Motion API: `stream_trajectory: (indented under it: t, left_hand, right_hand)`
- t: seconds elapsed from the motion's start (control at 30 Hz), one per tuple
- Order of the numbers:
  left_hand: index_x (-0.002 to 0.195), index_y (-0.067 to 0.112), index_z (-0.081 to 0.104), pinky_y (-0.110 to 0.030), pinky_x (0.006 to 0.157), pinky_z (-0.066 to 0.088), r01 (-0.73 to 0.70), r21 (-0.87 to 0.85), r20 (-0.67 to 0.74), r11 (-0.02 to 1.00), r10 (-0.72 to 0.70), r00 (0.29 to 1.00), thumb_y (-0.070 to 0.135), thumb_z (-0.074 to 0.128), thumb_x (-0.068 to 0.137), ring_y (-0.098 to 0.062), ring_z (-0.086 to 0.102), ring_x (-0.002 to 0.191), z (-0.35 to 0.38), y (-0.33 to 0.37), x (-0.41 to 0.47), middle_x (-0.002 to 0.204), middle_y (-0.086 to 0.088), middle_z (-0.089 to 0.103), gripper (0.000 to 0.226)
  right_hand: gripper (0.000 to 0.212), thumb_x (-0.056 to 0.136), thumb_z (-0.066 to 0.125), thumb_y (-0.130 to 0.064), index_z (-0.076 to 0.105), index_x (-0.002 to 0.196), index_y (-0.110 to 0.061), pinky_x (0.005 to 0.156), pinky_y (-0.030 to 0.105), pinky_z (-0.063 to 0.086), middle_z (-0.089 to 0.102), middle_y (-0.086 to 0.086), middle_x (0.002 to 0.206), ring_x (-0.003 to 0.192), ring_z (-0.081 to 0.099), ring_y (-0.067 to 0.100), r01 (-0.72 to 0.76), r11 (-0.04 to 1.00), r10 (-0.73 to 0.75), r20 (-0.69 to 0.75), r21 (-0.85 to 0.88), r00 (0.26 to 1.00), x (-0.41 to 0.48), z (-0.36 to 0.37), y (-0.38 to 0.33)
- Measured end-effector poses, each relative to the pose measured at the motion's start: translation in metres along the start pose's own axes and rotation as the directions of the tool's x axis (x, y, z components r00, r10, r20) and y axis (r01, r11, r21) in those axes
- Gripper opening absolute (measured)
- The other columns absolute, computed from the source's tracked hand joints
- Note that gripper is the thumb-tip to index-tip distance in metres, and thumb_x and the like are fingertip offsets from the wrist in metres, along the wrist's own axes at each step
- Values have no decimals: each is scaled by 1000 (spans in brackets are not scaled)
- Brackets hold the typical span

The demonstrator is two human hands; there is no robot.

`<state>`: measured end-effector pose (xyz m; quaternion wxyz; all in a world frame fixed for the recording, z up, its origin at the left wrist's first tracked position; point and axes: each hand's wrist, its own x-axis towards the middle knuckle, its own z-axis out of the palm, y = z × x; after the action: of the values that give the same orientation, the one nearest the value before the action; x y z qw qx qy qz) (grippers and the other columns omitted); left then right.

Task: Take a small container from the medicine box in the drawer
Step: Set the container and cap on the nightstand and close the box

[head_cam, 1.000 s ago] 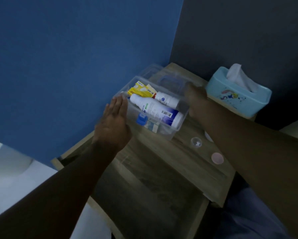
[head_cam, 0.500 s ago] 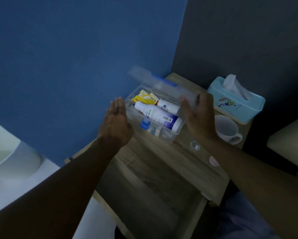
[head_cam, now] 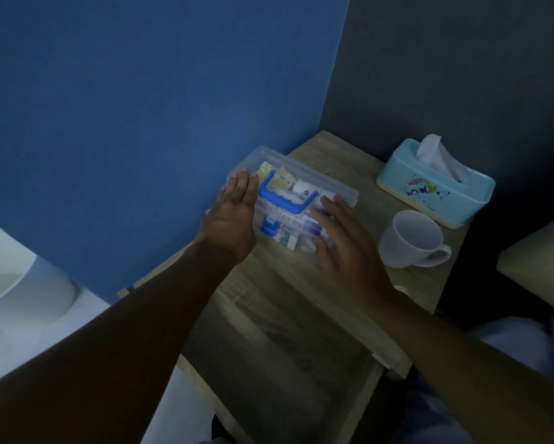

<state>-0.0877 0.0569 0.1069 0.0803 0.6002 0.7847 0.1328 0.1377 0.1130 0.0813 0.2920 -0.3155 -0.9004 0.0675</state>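
My left hand [head_cam: 234,216] and right hand [head_cam: 343,238] lie flat and released on either end of the medicine box [head_cam: 288,200], pressing its clear lid shut on the wooden surface [head_cam: 359,174] above the open drawer [head_cam: 279,357], the small container nowhere clearly visible.

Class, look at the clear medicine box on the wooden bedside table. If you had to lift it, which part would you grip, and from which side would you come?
Grip the blue handle on the closed lid of the medicine box, coming from above. It lies flat across the lid's middle, so it probably needs tipping up first. Both hands, left and right, flank the box.
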Motion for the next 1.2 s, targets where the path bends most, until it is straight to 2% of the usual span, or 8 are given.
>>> stream_trajectory:
  t: [0.1, 0.23, 0.43, 0.6, 0.8, 0.93, 1.07, 1.2]
  left_hand:
    - [156, 15, -5, -42, 124, 13, -15, 27, -38, 1000, 16, 999, 0, 50, 83, -21, -7, 153, 5, -3, -1, 166, -3, -8, 92]
    - [156, 10, -4, -33, 121, -4, -71, 56, -76, 996, 75, 994, 8, 60, 84, -26, -6, 153, 8, -6, -3, 165, -9, -6, 96]
    - [156, 4, 1, -34, 118, -10, -123, 0, -85, 992, 122, 989, 34, 71, 83, -28, -9, 152, 6, 0, -4, 165, -15, -6, 105]
    - [155, 4, -1, -30, 119, -10, -143, -3, -92, 990, 142, 986, 40, 66, 86, -25, -8, 152, 6, -3, -3, 165, -14, -6, 102]
    - [155, 3, 7, -29, 121, -5, -206, 66, -38, 976, 208, 977, 43, 56, 92, -25, 1, 153, -6, -13, 1, 165, -15, 3, 89]
    - [154, 4, 17, -31, 124, 3, -160, 9, -83, 987, 160, 984, 44, 49, 94, -25, 10, 153, -4, -9, 6, 164, -13, 14, 79]
    - [155, 10, 17, -32, 122, 8, -99, -32, -84, 995, 96, 992, 46, 48, 94, -22, 8, 153, -1, -7, 8, 165, -8, 13, 78]
    - [155, 13, 17, -32, 121, 13, -65, -27, -127, 998, 61, 990, 47, 47, 94, -22, 9, 153, 3, -3, 6, 165, -6, 12, 76]
  right_hand:
    - [41, 103, 49, -22, 48, 143, -11, 122, 34, 25, 41, 8, 156, 151, 26, 21, -22, 1000, 22, -1, 6, 1000, -3, 2, -1]
    - [42, 103, 50, -23, 48, 143, -11, 122, 24, 17, 39, 7, 157, 152, 24, 19, -28, 1000, 28, 7, -9, 1000, -3, 1, -2]
    - [43, 102, 50, -27, 50, 143, -13, 119, 33, 28, 41, 6, 156, 151, 25, 18, -53, 999, 53, 37, -7, 998, 0, -2, -1]
    - [43, 102, 49, -28, 50, 142, -12, 119, 34, 30, 42, 7, 156, 151, 27, 18, -53, 998, 54, 36, -21, 998, 0, -1, 0]
    - [42, 101, 52, -26, 52, 140, -10, 120, 31, 27, 44, 9, 154, 150, 29, 20, -37, 999, 37, 12, -3, 999, 0, 0, 0]
    - [42, 101, 52, -26, 51, 141, -11, 119, 31, 28, 43, 7, 154, 150, 29, 19, -58, 998, 58, 25, -7, 998, 0, 0, -2]
    - [42, 101, 52, -26, 52, 140, -11, 119, 21, 20, 44, 7, 154, 150, 28, 18, -59, 998, 59, 12, -13, 998, 1, -1, -2]
    - [42, 101, 53, -25, 51, 141, -12, 119, 26, 24, 44, 6, 154, 150, 28, 18, -64, 998, 64, 13, -8, 998, 0, 0, -2]
